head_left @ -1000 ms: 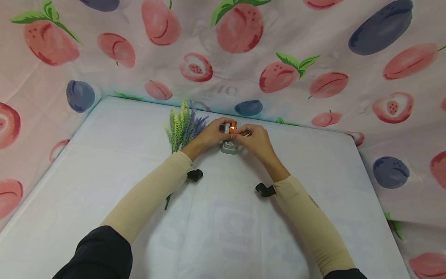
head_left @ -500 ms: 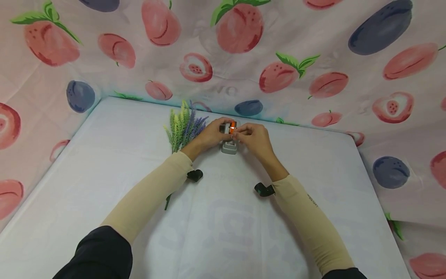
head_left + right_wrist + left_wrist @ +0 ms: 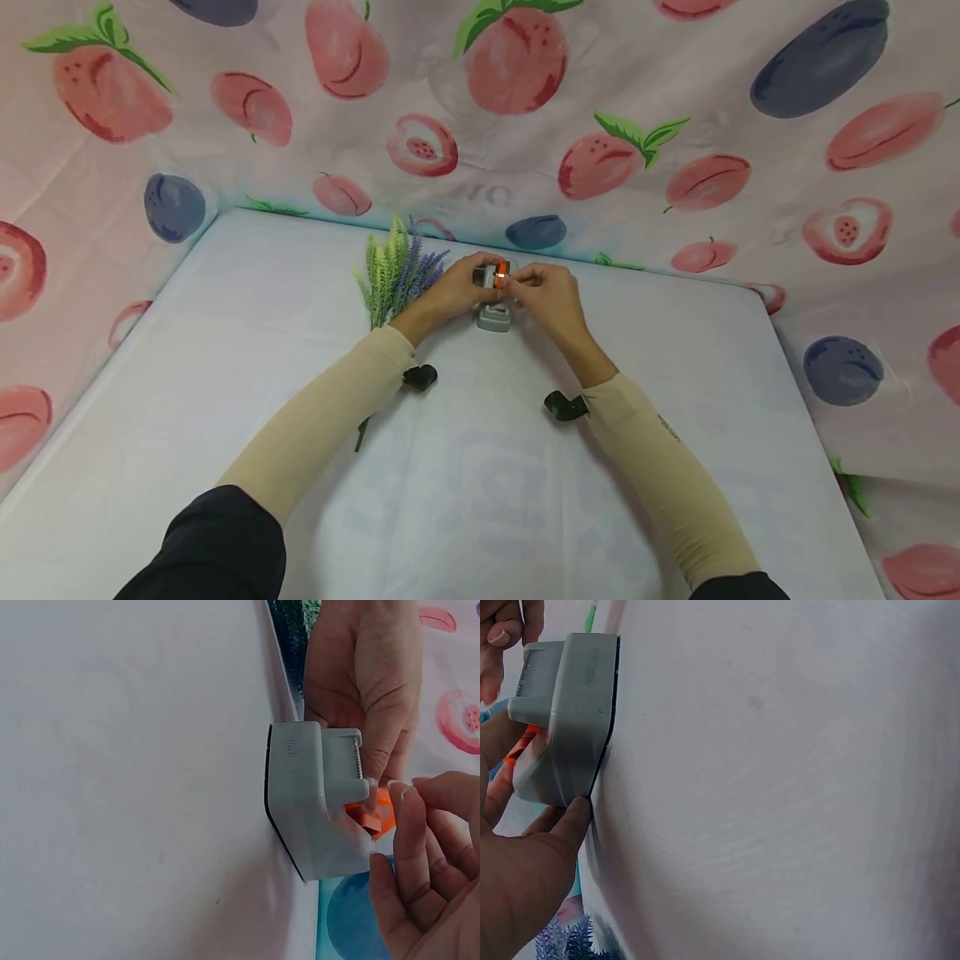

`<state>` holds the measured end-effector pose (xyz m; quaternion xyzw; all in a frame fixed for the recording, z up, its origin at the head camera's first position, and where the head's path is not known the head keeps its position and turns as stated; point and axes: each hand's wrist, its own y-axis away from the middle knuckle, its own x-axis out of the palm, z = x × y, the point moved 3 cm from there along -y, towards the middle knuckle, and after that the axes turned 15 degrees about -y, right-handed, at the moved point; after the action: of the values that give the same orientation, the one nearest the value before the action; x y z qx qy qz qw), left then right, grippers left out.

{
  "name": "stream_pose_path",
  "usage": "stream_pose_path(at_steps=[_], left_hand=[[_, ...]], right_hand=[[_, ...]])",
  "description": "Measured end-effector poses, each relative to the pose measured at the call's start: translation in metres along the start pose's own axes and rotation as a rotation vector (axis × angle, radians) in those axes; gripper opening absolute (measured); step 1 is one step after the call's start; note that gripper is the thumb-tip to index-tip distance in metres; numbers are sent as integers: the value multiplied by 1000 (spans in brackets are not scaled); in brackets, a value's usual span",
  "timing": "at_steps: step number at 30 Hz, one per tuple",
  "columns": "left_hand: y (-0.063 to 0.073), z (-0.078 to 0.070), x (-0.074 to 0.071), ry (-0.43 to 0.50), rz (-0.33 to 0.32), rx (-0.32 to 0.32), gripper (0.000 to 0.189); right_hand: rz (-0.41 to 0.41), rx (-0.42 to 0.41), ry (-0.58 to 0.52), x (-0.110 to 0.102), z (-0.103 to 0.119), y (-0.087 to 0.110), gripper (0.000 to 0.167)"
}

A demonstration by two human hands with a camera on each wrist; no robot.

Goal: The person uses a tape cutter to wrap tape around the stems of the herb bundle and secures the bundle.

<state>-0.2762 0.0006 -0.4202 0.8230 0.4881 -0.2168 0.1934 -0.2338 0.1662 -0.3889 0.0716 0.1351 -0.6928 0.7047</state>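
Note:
A grey tape dispenser [image 3: 493,317] with a serrated cutter stands on the white table near its back edge. My left hand [image 3: 453,290] holds it from the left, its fingers about the body and the orange tape core [image 3: 385,811]. From the other side my right hand [image 3: 553,302] reaches in, thumb and forefinger pinched together beside the roll. They appear to hold the clear tape, but the strip is too thin to make out. The left wrist view shows the dispenser [image 3: 585,720] close up, with the left thumb pressed to its lower edge.
A bunch of yellow-green and purple artificial flowers [image 3: 386,275] lies just left of the dispenser, its stems passing under the left forearm. Behind the white table [image 3: 480,483] hangs a pink cloth [image 3: 540,150] printed with fruit.
My right hand has shifted very slightly left and its wrist has turned a little, fingertips staying at the roll. The left hand and dispenser have stayed put.

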Motion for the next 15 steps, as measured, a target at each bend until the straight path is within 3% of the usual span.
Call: stream_pose_path(at_steps=[5,12,15], left_hand=[[-1,1,0,-1,-3,8,57],[0,0,0,-18,-5,11,55],[0,0,0,-17,-7,15,54]], right_hand=[[10,-32,4,0,1,1,13],[57,-202,48,1,1,3,13],[77,-234,72,2,1,4,12]])
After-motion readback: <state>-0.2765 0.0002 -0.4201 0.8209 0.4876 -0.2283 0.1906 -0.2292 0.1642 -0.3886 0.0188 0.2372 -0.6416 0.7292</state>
